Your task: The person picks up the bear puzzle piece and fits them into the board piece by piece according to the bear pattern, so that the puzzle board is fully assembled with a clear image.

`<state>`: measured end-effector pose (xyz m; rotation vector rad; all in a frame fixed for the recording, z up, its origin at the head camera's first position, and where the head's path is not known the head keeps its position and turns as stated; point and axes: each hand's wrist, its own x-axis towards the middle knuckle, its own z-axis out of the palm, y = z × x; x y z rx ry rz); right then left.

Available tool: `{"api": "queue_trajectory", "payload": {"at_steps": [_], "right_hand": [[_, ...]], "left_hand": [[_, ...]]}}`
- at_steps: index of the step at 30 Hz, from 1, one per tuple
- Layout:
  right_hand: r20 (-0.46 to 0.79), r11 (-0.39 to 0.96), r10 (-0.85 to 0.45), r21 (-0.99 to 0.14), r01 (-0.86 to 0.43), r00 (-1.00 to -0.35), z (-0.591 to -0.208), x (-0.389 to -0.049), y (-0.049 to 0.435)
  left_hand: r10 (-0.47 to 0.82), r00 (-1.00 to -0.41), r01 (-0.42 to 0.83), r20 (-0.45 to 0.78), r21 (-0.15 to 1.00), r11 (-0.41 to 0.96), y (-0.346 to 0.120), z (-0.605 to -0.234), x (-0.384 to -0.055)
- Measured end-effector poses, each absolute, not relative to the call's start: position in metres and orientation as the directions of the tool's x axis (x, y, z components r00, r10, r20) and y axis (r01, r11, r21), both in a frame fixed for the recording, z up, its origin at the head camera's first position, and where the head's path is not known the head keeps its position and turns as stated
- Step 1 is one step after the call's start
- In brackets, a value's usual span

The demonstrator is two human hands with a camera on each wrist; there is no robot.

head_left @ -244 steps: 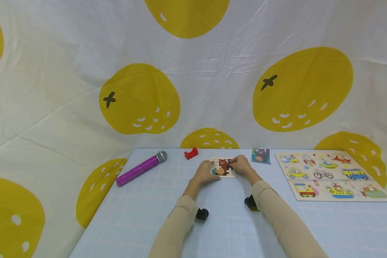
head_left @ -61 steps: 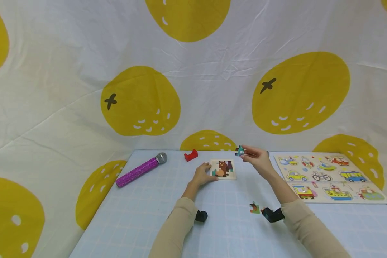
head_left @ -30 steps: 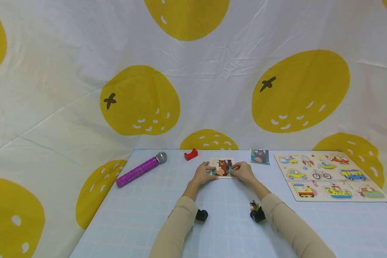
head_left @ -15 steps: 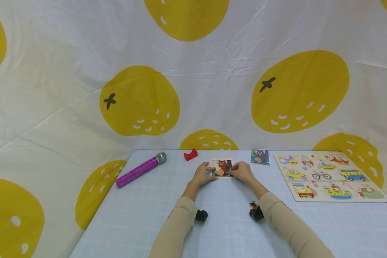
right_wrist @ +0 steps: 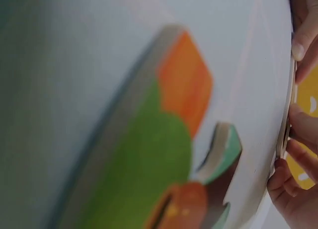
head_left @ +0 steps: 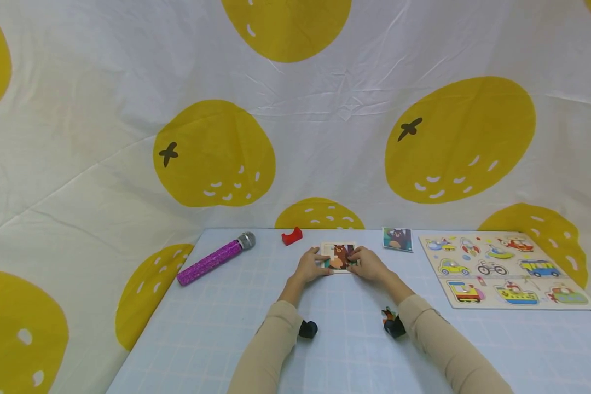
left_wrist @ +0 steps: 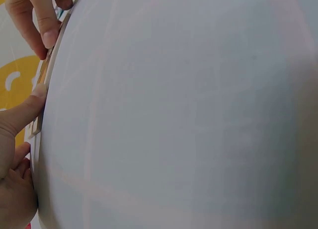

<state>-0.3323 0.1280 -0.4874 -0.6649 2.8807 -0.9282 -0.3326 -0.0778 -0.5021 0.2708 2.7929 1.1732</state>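
A small wooden jigsaw board (head_left: 327, 248) with a brown bear picture lies mid-table, partly covered by fingers. My left hand (head_left: 307, 265) grips its left side, thumb along the near edge. Over the board's right side, my right hand (head_left: 371, 265) pinches a teal jigsaw piece, mostly hidden by the fingertips. In the left wrist view, the thumb of my left hand (left_wrist: 17, 114) lies against the board's rim. Close to the camera on my right wrist, loose jigsaw pieces (right_wrist: 144, 154) in green and orange lie on the table; the head view shows them partly hidden.
A bear picture card (head_left: 397, 239) lies right of the board. Farther right is a wooden vehicle puzzle (head_left: 502, 271). To the left lie a purple glittery microphone (head_left: 212, 262) and a red curved block (head_left: 291, 236). A patterned cloth (head_left: 325, 137) hangs behind the table.
My right hand held a teal jigsaw piece up near the card two seconds ago, then brought it to the board's right side. Since then its fingers have shifted slightly. My left hand has stayed put.
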Motion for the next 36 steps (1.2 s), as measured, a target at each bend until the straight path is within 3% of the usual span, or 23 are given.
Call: {"api": "queue_trajectory", "payload": {"at_steps": [6, 19, 36], "right_hand": [[0.133, 0.699, -0.441, -0.570, -0.432, -0.888, -0.487, -0.330, 0.132], [0.167, 0.656, -0.378, -0.646, -0.391, -0.911, -0.492, -0.333, 0.139], [0.116, 0.695, -0.432, -0.590, -0.412, -0.895, -0.490, -0.332, 0.134]], "left_hand": [[0.216, -0.976, 0.153, 0.004, 0.719, 0.678, -0.077, -0.501, -0.331], [0.243, -0.970, 0.178, 0.002, 0.684, 0.707, -0.078, -0.502, -0.332], [0.236, -0.972, 0.167, -0.009, 0.678, 0.715, -0.078, -0.502, -0.332]]}}
